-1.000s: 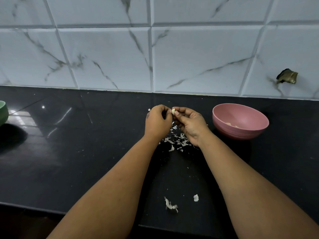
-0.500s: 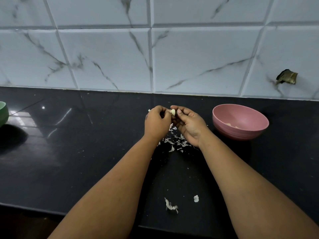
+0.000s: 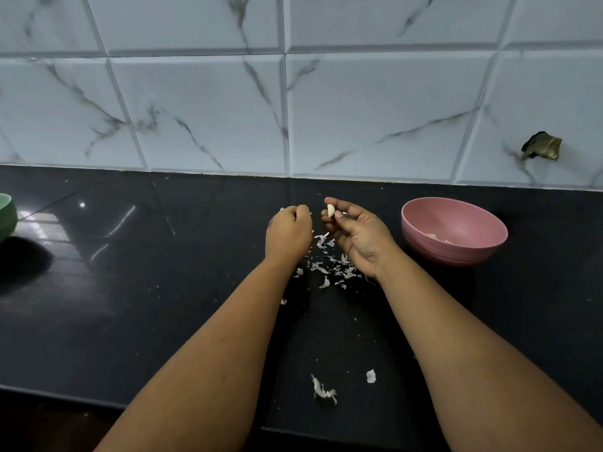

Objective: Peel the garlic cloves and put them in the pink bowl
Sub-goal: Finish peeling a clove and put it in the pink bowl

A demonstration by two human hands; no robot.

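Hands over black counter (image 3: 137, 288), apart. Right hand (image 3: 357, 236): peeled clove (image 3: 331, 210) pinched between thumb and fingertips, held above scattered skins (image 3: 329, 261). Left hand (image 3: 288, 234): fingers curled, possibly on a scrap of skin, hard to tell. Pink bowl (image 3: 454, 230) just right, pale pieces inside. Green bowl (image 3: 7, 216) at far left edge.

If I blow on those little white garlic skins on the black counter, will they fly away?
Probably yes. The papery white garlic skins look thin, curled and torn into tiny flakes, so they are likely very light and floppy. They lie loose on the shiny black counter, which looks smooth, so a puff would likely scatter them. Some already sit apart from the main pile.
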